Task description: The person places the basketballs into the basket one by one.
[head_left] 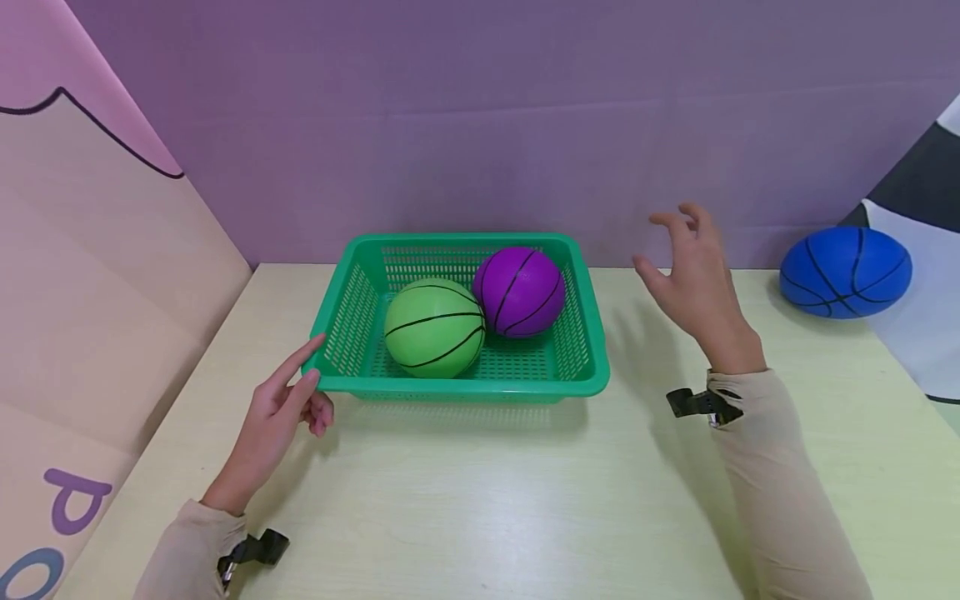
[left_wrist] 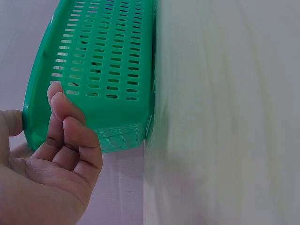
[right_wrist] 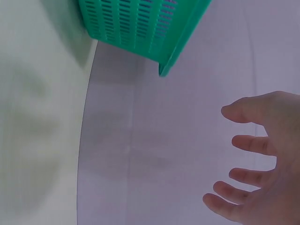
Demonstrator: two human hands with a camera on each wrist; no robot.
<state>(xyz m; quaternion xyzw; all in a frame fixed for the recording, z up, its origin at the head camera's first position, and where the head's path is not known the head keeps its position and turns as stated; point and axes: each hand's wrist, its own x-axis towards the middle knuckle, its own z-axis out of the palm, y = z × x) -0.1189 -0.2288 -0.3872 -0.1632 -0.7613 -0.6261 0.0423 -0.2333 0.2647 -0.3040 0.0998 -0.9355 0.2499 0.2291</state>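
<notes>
A green plastic basket with slotted walls sits near the back of the table. Inside it, a light green ball with black lines lies beside a smaller purple ball. My left hand pinches the basket's rim at the front left corner with thumb and index finger; in the left wrist view its other fingers are bent below the rim, beside the slotted wall. Right of the basket, my right hand hovers above the table with spread, slightly bent fingers, touching nothing.
A blue ball with black lines rests at the table's back right, beyond my right hand. Purple cloth rises behind the table. A printed beige panel stands along the left side.
</notes>
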